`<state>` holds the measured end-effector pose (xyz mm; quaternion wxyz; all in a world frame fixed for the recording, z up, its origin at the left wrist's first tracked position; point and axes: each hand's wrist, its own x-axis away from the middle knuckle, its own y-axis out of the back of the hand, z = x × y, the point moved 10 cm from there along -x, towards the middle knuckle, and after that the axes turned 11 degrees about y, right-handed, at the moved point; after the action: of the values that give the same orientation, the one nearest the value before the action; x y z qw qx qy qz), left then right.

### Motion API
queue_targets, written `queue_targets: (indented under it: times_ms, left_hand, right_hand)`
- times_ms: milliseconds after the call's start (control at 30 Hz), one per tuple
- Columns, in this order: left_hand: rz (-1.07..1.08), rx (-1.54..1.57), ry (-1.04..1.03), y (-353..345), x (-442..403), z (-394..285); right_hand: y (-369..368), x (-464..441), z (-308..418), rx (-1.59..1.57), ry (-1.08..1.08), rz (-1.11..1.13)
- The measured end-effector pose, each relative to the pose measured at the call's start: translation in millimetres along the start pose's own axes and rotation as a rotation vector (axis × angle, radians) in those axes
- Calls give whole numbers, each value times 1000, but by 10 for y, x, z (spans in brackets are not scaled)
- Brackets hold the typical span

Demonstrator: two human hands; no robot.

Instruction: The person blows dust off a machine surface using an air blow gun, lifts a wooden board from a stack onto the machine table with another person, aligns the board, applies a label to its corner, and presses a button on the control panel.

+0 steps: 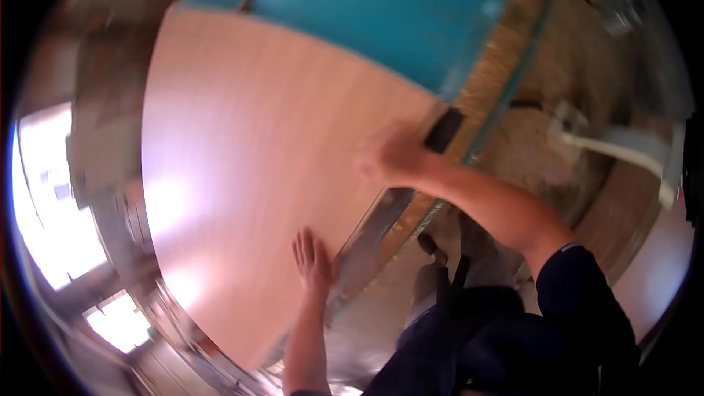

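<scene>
A large, smooth, light wood-coloured panel (242, 147) lies before me, with a glare on its left part. My left hand (313, 260) rests flat near the panel's lower right edge, its fingers spread a little and holding nothing. Farther up, my right hand (389, 155) is over the panel's right edge. It is blurred and its fingers look curled; whether anything is in them cannot be made out. A dark strip (444, 130) shows along the edge just beyond my right hand.
A teal surface (352, 7) adjoins the panel's far edge. Along the right side runs a worn wooden border (506, 44) with a green edge. A pale curved bar (623, 152) stands at the right. Bright windows (55, 183) are at the left.
</scene>
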<state>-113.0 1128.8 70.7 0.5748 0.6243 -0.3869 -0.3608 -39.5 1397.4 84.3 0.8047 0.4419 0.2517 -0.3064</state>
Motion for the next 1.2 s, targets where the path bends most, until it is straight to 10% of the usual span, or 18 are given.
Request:
queue_targets:
  times_ms: [300, 500, 667, 767, 967, 1200]
  left_hand:
    - [-142, 155, 439, 120, 246, -138]
    - [-61, 566, 116, 274, 1956, -1226]
    - [535, 607, 925, -1072, 4948, -399]
    - [912, 565, 1341, -1539, 7073, -255]
    - [686, 711, 1810, -1396, 9140, -261]
    - [232, 996, 1831, -1803, 9010, -349]
  right_hand:
    - [-60, -131, 18, 269, -32, 223]
    - [93, -31, 291, 413, -111, 347]
    - [131, 874, 1655, 264, 142, 234]
    - [-136, 1995, 2263, 93, -136, 333]
    - [-1464, 3534, 4623, -378, 133, 947]
    - [-2463, 2580, 6086, -461, 219, 977]
